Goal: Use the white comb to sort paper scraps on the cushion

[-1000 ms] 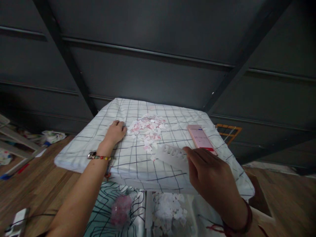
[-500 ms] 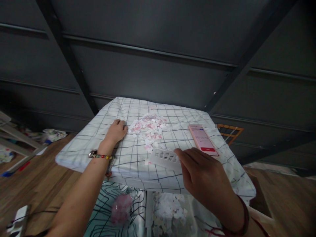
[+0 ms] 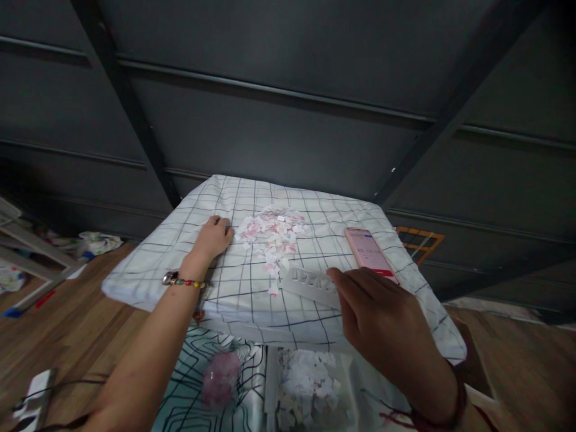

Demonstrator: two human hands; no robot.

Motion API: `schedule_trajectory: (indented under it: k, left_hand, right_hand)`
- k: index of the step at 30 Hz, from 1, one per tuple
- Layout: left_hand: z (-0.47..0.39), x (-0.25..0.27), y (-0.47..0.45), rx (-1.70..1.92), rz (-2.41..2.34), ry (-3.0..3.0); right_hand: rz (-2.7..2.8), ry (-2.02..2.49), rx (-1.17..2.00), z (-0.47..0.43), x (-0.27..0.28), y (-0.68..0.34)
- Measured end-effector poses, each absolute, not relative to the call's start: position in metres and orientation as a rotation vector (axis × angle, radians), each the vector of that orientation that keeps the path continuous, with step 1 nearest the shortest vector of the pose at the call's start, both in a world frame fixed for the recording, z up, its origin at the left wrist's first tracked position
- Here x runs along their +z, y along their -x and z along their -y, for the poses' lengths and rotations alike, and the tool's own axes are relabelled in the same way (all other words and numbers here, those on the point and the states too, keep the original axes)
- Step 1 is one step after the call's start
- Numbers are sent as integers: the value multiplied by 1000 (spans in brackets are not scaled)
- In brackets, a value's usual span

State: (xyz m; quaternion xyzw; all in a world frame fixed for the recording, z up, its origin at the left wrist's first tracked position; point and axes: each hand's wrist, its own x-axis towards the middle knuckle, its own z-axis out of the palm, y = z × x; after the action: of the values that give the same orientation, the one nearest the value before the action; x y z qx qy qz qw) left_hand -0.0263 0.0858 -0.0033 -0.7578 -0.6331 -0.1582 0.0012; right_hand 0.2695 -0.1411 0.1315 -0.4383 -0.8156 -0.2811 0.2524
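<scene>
My left hand [image 3: 213, 237] rests on the white checked cloth [image 3: 243, 303], fingers bent down with small gaps between them and nothing in them. Just right of it lies a pile of torn paper scraps [image 3: 279, 225], white and pink, trailing toward the near side. My right hand [image 3: 378, 318] grips one end of a flat white plastic piece with a row of slots [image 3: 310, 289]. The far end of that piece lies beside the nearest scraps. What the piece is I cannot tell. My right fingertips are partly hidden behind the hand.
A pink phone [image 3: 369, 255] with a running timer lies right of the scraps. Below the table's front edge stands a clear bin [image 3: 355, 390] holding paper bits, with a pink bundle [image 3: 220, 378] to its left. A dark panelled wall [image 3: 279, 138] rises behind the table.
My right hand and the slotted white piece have moved slightly right, away from the scraps. A small pinkish scrap now lies left of the piece. My left hand stays in place.
</scene>
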Motion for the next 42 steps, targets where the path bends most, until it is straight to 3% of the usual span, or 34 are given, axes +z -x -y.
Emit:
schedule_trajectory:
  k: [22, 42]
  left_hand:
    - [-86, -5, 27, -532, 1957, 2375]
    - [-86, -6, 30, -518, 1944, 2410]
  right_hand:
    - [2270, 1193, -738, 144, 132, -286]
    - [2211, 1258, -919, 133, 125, -303]
